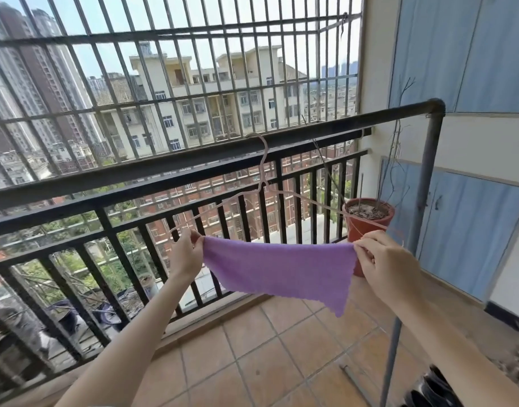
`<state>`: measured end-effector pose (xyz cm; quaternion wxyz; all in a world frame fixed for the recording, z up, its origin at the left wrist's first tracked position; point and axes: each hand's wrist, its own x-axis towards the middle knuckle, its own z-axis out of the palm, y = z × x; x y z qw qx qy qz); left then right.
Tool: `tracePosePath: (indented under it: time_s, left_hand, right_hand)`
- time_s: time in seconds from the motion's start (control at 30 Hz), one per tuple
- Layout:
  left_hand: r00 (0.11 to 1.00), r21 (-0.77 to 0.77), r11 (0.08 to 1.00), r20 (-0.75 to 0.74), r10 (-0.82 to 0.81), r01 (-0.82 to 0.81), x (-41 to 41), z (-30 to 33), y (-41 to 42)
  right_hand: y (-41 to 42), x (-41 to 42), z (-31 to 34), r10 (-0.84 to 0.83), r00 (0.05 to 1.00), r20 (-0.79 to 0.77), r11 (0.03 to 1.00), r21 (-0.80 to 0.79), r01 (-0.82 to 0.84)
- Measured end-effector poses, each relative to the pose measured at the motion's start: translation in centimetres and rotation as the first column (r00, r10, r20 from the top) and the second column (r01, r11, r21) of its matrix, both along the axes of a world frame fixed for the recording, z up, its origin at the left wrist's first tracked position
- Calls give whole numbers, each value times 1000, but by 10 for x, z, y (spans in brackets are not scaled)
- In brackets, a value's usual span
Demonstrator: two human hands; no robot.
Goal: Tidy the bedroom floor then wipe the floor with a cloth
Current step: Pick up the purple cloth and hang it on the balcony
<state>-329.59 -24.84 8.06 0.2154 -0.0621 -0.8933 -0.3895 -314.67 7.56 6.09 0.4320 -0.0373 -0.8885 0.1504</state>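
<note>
Two hands, left hand (185, 254) and right hand (383, 261), pinch the top corners of a soft, light purple cloth (279, 273), stretched just below a pink wire hanger (262, 183).

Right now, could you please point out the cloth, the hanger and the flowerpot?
cloth (281, 268), head view, middle of the purple fabric.
hanger (263, 160), head view, on its neck below the hook.
flowerpot (370, 223), head view, front of the rim.

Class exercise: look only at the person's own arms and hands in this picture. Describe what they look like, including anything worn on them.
Two arms reach in from the bottom edge. Both forearms are bare, with no sleeves in view. The left hand and right hand wear no gloves, and no rings, watch or bracelet can be seen. Fingernails look short and plain.
</note>
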Motion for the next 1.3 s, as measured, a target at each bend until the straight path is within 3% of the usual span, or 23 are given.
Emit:
tracePosePath:
  time_s: [0.13,0.27,0.53,0.83,1.0,1.17,1.3]
  left_hand:
    - [999,-84,996,-26,27,-29,0,-2,0]
    - [1000,-88,996,-15,-7,6,2,-6,0]
    - [963,-110,957,7,-270,269,3,-17,-22]
    - [976,121,980,-173,-135,157,12,-21,-11]
    - [975,52,989,-182,-129,141,16,-39,-19]
    - [960,-128,978,-206,-191,167,27,-53,-22]
    - [972,-114,984,-177,-153,134,26,-59,-27]
  right_hand:
    - [1,-2,3,-22,1000,-7,999,-33,22]
    - [4,0,3,-11,1000,10,999,39,11]
    - [8,7,-2,44,996,73,987,151,-55]
    - [2,5,-6,47,998,41,982,180,-53]
    - [7,6,-7,86,993,79,975,198,-100]
    - [12,3,-5,90,988,127,976,185,-112]
    - [13,2,-4,94,988,123,977,179,-115]
